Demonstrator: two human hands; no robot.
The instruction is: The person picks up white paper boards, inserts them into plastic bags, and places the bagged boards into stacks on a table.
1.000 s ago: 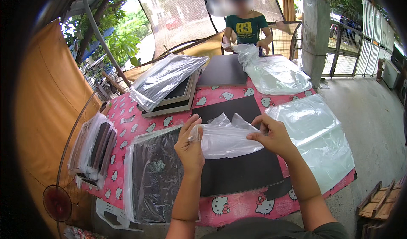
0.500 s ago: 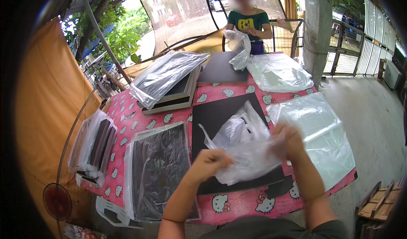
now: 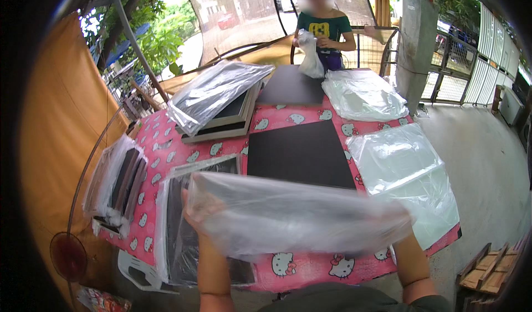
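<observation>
A clear plastic bag [image 3: 299,215] is stretched wide between my two hands, above the near part of the table. My left hand [image 3: 202,205] holds its left end, the fingers showing through the film. At the other end my right hand [image 3: 400,219] has hold of the bag, its fingers blurred by motion and partly covered by the plastic. Just beyond the bag lies a flat black panel [image 3: 299,151], its near part hidden behind the film. Under and beside my left forearm is a stack of dark panels in plastic [image 3: 177,229].
A pink patterned cloth [image 3: 327,115] covers the table. Clear plastic sheets [image 3: 410,162] lie at the right, with another plastic pile [image 3: 366,96] behind. Framed panels [image 3: 221,99] are stacked far left, wrapped pieces [image 3: 119,182] nearer. Across the table a person [image 3: 324,32] handles a plastic bag [image 3: 311,57].
The crumpled bag over the black panel has been lifted and spread out lengthwise as my hands moved apart. More of the panel shows. The person opposite has gathered their bag upright.
</observation>
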